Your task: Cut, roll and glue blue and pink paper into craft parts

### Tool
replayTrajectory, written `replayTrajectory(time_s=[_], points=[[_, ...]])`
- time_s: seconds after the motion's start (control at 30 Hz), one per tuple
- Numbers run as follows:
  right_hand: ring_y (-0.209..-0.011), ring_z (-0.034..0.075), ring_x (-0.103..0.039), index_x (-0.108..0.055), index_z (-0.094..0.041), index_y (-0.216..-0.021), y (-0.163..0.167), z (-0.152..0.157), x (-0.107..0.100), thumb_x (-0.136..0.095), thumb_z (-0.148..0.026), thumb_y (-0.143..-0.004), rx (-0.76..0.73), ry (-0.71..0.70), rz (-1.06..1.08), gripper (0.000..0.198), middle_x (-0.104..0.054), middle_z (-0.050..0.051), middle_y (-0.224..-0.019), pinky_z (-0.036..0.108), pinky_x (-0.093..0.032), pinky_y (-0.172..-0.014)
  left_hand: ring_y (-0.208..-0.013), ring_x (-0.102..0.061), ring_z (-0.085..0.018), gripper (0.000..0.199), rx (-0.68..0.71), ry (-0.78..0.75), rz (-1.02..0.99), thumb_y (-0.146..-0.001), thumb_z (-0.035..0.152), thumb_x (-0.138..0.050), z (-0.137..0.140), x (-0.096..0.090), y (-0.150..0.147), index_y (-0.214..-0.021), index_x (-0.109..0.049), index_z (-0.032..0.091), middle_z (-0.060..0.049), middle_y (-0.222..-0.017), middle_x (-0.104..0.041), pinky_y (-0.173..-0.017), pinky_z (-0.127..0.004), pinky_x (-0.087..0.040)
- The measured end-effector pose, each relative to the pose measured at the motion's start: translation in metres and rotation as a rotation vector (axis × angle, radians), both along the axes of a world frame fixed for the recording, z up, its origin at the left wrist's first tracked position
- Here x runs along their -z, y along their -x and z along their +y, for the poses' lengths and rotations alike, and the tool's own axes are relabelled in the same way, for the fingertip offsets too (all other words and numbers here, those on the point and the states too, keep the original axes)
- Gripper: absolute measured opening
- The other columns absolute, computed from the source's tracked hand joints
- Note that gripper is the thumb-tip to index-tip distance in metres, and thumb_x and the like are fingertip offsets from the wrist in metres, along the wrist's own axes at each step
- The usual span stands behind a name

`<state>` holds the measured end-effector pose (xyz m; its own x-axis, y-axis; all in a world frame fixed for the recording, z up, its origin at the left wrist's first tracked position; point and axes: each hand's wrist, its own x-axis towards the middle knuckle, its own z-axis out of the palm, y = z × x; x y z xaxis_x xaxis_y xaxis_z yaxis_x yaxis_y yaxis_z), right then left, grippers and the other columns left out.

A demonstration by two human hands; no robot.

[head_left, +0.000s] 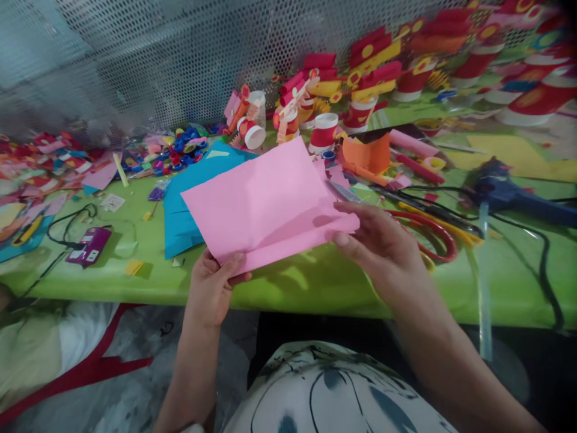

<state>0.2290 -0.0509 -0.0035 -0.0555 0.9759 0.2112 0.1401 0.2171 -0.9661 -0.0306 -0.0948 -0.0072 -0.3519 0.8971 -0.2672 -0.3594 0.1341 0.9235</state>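
A sheet of pink paper (pixel 261 198) is held up over the table's front edge, its near edge curled into a narrow roll. My left hand (pixel 216 279) pinches the lower left corner, thumb on top. At the right end of the roll, my right hand (pixel 378 246) has thumb and fingers closed around the paper's edge. Behind the sheet lies blue paper (pixel 180 228), partly covered by it. Scissors with red handles (pixel 444 240) rest just beyond my right hand, their blades partly hidden.
A blue glue gun (pixel 518 192) with a clear glue stick and cable lies at right. Red and white paper cups (pixel 323 133) with paper parts stand along the back. Colourful bottle caps (pixel 180 150) are heaped behind the blue paper. A purple device (pixel 89 245) with a cord sits at left.
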Motion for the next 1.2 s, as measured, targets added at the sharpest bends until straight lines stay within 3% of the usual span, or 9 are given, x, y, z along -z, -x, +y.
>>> replayTrajectory(time_s=[0.13, 0.3, 0.43, 0.53, 0.73, 0.9, 1.03, 1.1, 1.2], points=[[-0.123, 0.026, -0.068, -0.074, -0.036, -0.112, -0.004, -0.001, -0.003, -0.063, -0.046, -0.099, -0.014, 0.074, 0.282, 0.021, -0.073, 0.003, -0.131, 0.043, -0.061, -0.091, -0.064, -0.073, -0.01, 0.051, 0.038, 0.042, -0.042, -0.063, 0.022, -0.097, 0.002, -0.004, 0.004, -0.107, -0.07, 0.016, 0.0, -0.095, -0.08, -0.049, -0.013, -0.061], [-0.137, 0.028, -0.061, -0.079, -0.037, -0.096, -0.009, -0.001, -0.006, -0.076, -0.034, -0.089, -0.045, 0.075, 0.299, 0.007, -0.079, 0.002, -0.117, 0.049, -0.053, -0.109, -0.065, -0.074, -0.01, 0.052, 0.076, 0.031, -0.035, -0.066, 0.02, -0.096, 0.001, -0.005, 0.007, -0.112, -0.071, 0.017, 0.0, -0.097, -0.081, -0.051, -0.015, -0.064], [-0.14, 0.028, -0.059, -0.082, -0.039, -0.093, -0.017, 0.002, -0.001, -0.081, -0.031, -0.085, -0.106, 0.084, 0.318, 0.012, -0.078, 0.002, -0.124, 0.047, -0.053, -0.109, -0.068, -0.075, -0.012, 0.053, 0.104, 0.014, 0.023, -0.066, 0.021, -0.097, 0.0, -0.006, 0.008, -0.113, -0.072, 0.016, -0.002, -0.097, -0.081, -0.052, -0.017, -0.065], [-0.143, 0.029, -0.057, -0.084, -0.041, -0.091, -0.026, 0.003, 0.001, -0.085, -0.032, -0.082, -0.156, 0.079, 0.295, 0.013, -0.074, 0.001, -0.135, 0.046, -0.054, -0.108, -0.069, -0.075, -0.012, 0.056, 0.122, 0.021, 0.056, -0.065, 0.023, -0.097, 0.0, -0.007, 0.011, -0.115, -0.071, 0.016, -0.004, -0.1, -0.081, -0.051, -0.017, -0.064], [-0.146, 0.029, -0.053, -0.086, -0.044, -0.093, -0.038, 0.002, -0.004, -0.084, -0.046, -0.083, -0.293, 0.035, 0.037, 0.01, -0.07, 0.001, -0.143, 0.048, -0.041, -0.122, -0.069, -0.072, -0.011, 0.05, 0.183, 0.051, 0.099, -0.068, 0.024, -0.096, 0.0, -0.006, 0.02, -0.11, -0.072, 0.016, -0.004, -0.099, -0.08, -0.051, -0.017, -0.063], [-0.144, 0.03, -0.054, -0.086, -0.043, -0.094, -0.034, -0.002, -0.007, -0.085, -0.043, -0.083, -0.281, -0.022, 0.074, 0.011, -0.068, 0.002, -0.144, 0.05, -0.047, -0.116, -0.069, -0.071, -0.011, 0.048, 0.211, 0.04, 0.127, -0.068, 0.025, -0.096, -0.002, -0.004, 0.021, -0.11, -0.075, 0.016, -0.003, -0.093, -0.079, -0.054, -0.018, -0.063], [-0.137, 0.028, -0.059, -0.086, -0.037, -0.086, -0.029, -0.005, -0.001, -0.09, -0.036, -0.077, -0.186, 0.113, 0.187, 0.01, -0.073, 0.003, -0.135, 0.04, -0.051, -0.109, -0.075, -0.072, -0.013, 0.04, 0.155, -0.053, 0.148, -0.068, 0.023, -0.096, -0.002, 0.0, 0.02, -0.103, -0.079, 0.016, -0.003, -0.091, -0.081, -0.063, -0.02, -0.063], [-0.125, 0.024, -0.065, -0.086, -0.036, -0.083, -0.027, -0.004, 0.003, -0.091, -0.036, -0.075, -0.155, 0.196, 0.249, 0.01, -0.077, 0.003, -0.124, 0.034, -0.055, -0.098, -0.081, -0.073, -0.014, 0.036, 0.145, -0.113, 0.167, -0.07, 0.021, -0.095, -0.003, 0.002, 0.022, -0.102, -0.08, 0.017, -0.003, -0.092, -0.081, -0.072, -0.021, -0.064], [-0.091, 0.017, -0.071, -0.086, -0.033, -0.081, -0.028, 0.0, 0.005, -0.092, -0.039, -0.072, -0.163, 0.262, 0.272, 0.012, -0.08, 0.003, -0.097, 0.027, -0.057, -0.076, -0.087, -0.074, -0.015, 0.033, 0.148, -0.178, 0.204, -0.074, 0.018, -0.092, -0.005, 0.006, 0.028, -0.105, -0.081, 0.019, -0.004, -0.098, -0.082, -0.078, -0.023, -0.064]])
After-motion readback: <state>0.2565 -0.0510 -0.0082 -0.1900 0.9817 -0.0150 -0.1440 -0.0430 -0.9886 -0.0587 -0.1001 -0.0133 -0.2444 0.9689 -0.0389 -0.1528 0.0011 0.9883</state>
